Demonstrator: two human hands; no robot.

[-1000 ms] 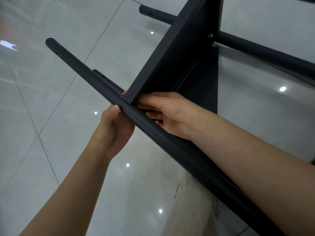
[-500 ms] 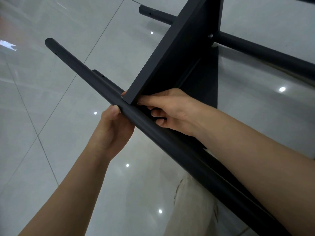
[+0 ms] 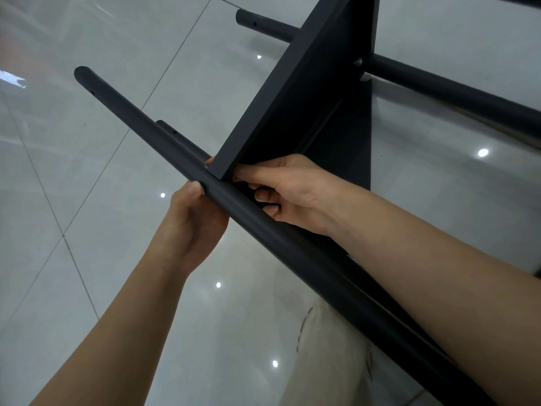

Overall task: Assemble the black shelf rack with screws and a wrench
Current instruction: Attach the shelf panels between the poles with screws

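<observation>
A black shelf panel stands on edge between black round poles. The near pole runs from upper left down to lower right, and a second pole lies just behind it. My left hand grips the near pole from below at the panel's corner. My right hand reaches behind that pole, its fingers curled at the panel's lower corner; what they hold is hidden. A screw head shows where the panel meets the far pole.
Glossy light floor tiles with reflected ceiling lights lie all around. A leg in light trousers shows under the near pole at the bottom.
My right hand's fingers have curled tighter and shifted a little at the panel's corner. My left hand and the poles have stayed in place.
</observation>
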